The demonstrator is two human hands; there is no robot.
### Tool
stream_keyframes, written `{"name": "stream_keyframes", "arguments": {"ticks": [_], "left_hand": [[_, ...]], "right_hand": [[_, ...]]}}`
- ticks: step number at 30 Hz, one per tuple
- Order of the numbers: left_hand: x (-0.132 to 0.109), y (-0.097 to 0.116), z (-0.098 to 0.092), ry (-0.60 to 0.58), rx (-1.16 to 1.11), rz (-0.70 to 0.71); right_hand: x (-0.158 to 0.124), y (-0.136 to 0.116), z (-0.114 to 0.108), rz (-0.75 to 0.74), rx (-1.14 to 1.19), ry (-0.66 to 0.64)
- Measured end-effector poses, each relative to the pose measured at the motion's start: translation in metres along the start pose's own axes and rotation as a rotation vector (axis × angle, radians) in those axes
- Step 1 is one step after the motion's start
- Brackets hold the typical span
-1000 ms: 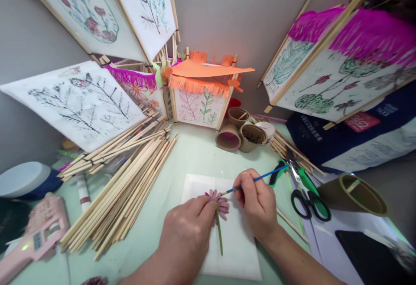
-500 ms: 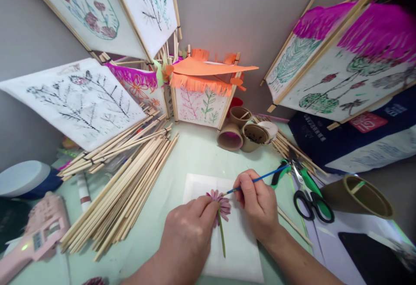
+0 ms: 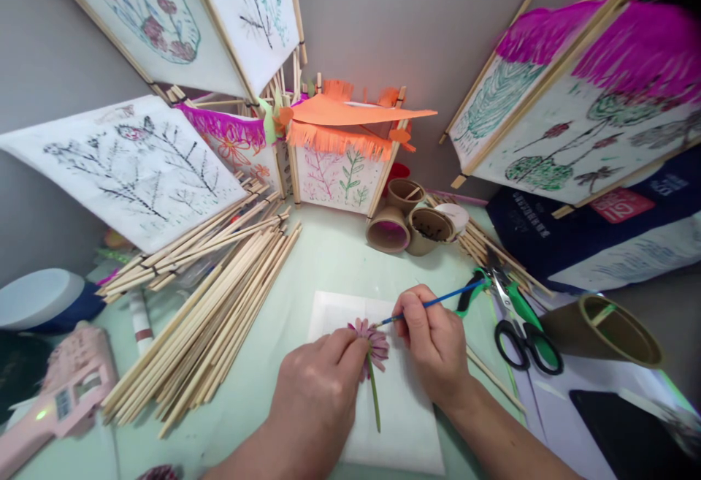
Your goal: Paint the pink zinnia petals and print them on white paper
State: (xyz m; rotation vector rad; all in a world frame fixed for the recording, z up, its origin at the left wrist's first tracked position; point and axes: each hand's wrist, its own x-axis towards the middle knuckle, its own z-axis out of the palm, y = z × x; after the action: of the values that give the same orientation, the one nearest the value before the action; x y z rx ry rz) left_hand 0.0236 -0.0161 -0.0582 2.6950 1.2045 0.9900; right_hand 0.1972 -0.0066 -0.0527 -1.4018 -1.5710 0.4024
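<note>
Between the thumb and fingers of my left hand (image 3: pixel 320 385) is a pink-purple flower (image 3: pixel 379 348) with a green stem hanging toward me. My fingers cover its left side. A blue paintbrush (image 3: pixel 432 302) is pinched in my right hand (image 3: pixel 435 341), its handle slanting up to the right. The brush tip touches or nearly touches the flower's upper petals. Both hands are over a white sheet of paper (image 3: pixel 405 432) lying on the pale green table (image 3: pixel 323 253).
Wooden sticks (image 3: pixel 213 326) are piled at left, near a pink glue gun (image 3: pixel 71 385). Brown pots (image 3: pixel 388 233) stand behind the paper. Black-handled scissors (image 3: pixel 512 326) and another brown pot (image 3: pixel 596 334) are at right. Painted paper lanterns (image 3: pixel 342 173) stand around the back.
Almost nothing differs. Both hands keep the same grip and place, and the brush tip stays at the upper petals.
</note>
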Motion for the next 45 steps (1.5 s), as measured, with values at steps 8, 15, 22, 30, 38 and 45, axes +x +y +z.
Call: {"name": "stream_keyframes", "arguments": {"ticks": [8,15,22,30,38,45], "left_hand": [[-0.0008,-0.0013,0.0007,-0.001,0.001,-0.006],[-0.0005,-0.0017,0.0002,0.004,0.005,0.001],[-0.0010,-0.0004,0.0011,0.004,0.013,-0.006],[0.0006,-0.0009,-0.0002,0.004,0.020,-0.001],[-0.0004,-0.0004,0.0006,0.001,0.024,-0.002],[0.0000,-0.0004,0.0007,0.010,0.002,-0.006]], "right_hand": [[-0.0007,0.0029,-0.0002,-0.009,-0.042,0.024],[0.0017,0.0014,-0.0014,-0.051,-0.082,0.065],[-0.0002,0.0012,-0.0016,-0.067,-0.088,0.056],[0.0003,-0.0012,-0.0010,-0.040,-0.056,0.009],[0.0001,-0.0015,-0.0004,-0.075,-0.055,0.000],[-0.0010,0.0021,-0.0015,-0.099,-0.107,0.043]]}}
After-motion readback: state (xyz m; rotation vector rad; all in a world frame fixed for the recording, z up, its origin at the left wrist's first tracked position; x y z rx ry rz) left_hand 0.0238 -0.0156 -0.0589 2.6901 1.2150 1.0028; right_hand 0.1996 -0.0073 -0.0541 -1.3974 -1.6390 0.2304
